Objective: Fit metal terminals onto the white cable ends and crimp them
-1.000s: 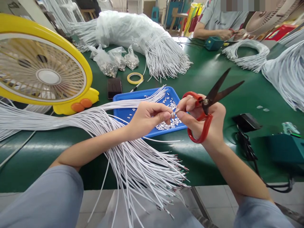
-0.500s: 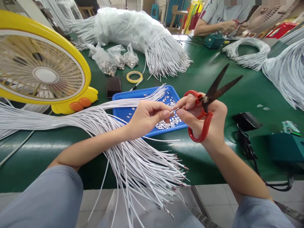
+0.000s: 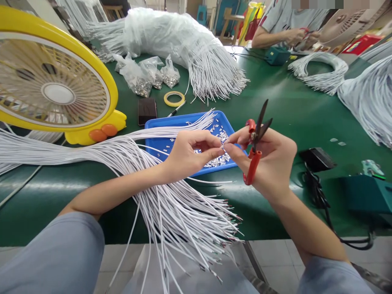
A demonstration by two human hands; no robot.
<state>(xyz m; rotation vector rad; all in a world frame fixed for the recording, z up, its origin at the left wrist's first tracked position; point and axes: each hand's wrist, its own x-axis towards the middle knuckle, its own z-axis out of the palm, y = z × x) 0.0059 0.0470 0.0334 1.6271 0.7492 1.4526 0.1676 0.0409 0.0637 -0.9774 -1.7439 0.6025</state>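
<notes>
Since the earlier frame, the right hand [image 3: 269, 159] is turned: its red scissors [image 3: 252, 163], which pointed between one and two o'clock, now point between twelve and one, and its fingertips come close against those of the left hand [image 3: 190, 155]. Both hands are closed to a pinch by thumb and finger, around a small whitish piece [image 3: 222, 147] that is too tiny to tell exactly. At the same time the right hand keeps hold of the scissors, with the blades partly apart. This pinch is above the three o'clock side of the blue tray [image 3: 179, 119], where small metal pieces [image 3: 219, 161] lie scattered. One white cable passes behind the left hand, and many white cables [image 3: 171, 208] lie under the left forearm, their ends spreading toward five o'clock, past the edge of the green bench [image 3: 269, 220]. From the tray, the yellow fan [image 3: 101, 128] stands at nine o'clock, the roll of tape [image 3: 174, 103] lies at eleven, and a black adapter [image 3: 318, 159] lies at three.
</notes>
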